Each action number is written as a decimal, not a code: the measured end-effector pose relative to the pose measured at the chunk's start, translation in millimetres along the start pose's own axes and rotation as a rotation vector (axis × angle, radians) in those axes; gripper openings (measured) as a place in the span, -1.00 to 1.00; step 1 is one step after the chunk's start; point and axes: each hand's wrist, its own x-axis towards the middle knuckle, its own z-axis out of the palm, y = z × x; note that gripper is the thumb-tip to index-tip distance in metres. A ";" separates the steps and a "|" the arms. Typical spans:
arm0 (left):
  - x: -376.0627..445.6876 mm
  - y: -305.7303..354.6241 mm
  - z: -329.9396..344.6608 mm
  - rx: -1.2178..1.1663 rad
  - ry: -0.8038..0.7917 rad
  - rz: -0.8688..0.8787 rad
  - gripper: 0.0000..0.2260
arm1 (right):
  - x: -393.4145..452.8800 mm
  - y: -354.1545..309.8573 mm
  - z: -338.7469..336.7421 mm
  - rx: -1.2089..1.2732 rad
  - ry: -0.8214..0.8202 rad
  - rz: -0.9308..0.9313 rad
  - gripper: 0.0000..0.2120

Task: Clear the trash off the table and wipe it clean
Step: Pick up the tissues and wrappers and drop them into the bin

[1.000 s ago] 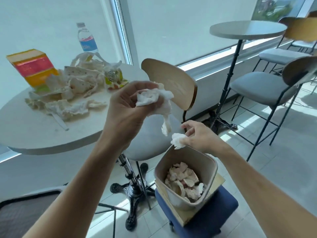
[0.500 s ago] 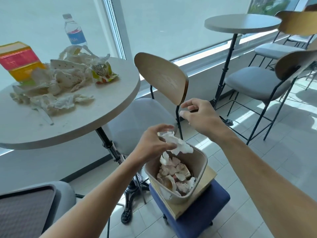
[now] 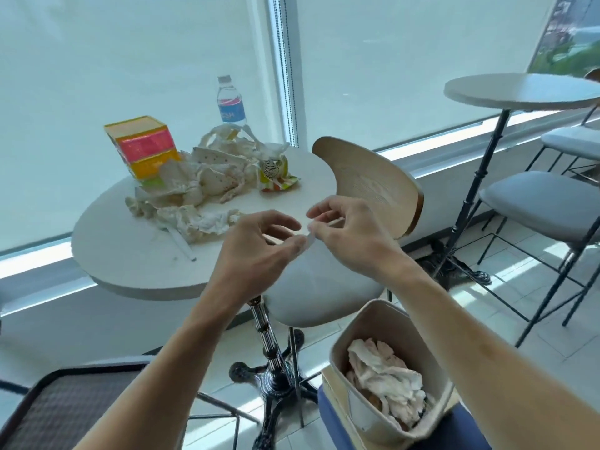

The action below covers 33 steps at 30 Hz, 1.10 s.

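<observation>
My right hand [image 3: 354,235] pinches a small white paper scrap [image 3: 310,239] over the near edge of the round white table [image 3: 123,258]. My left hand [image 3: 256,248] is right beside it, empty, with loosely bent fingers and its thumb tip at the scrap. A heap of crumpled napkins and wrappers [image 3: 201,193] lies on the table with a colourful box [image 3: 143,147], a water bottle [image 3: 230,103], a snack wrapper [image 3: 276,174] and a white straw [image 3: 182,245]. Below right, a beige bin [image 3: 363,311] holds crumpled tissues [image 3: 386,378].
The bin stands on a wooden board on a blue stool [image 3: 461,431]. A wooden-backed chair [image 3: 370,186] is tucked between table and bin. A second round table [image 3: 519,89] and grey chairs [image 3: 545,203] stand to the right. A dark seat [image 3: 65,410] is at lower left.
My left hand let the crumpled tissue fall into the bin and rose empty. Both hands came up together to the table's edge, and my view lifted towards the table.
</observation>
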 end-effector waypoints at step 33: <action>63.3 -95.5 -131.7 0.417 0.030 -0.099 -0.62 | 91.9 -56.8 112.7 -0.272 0.052 -0.036 -0.88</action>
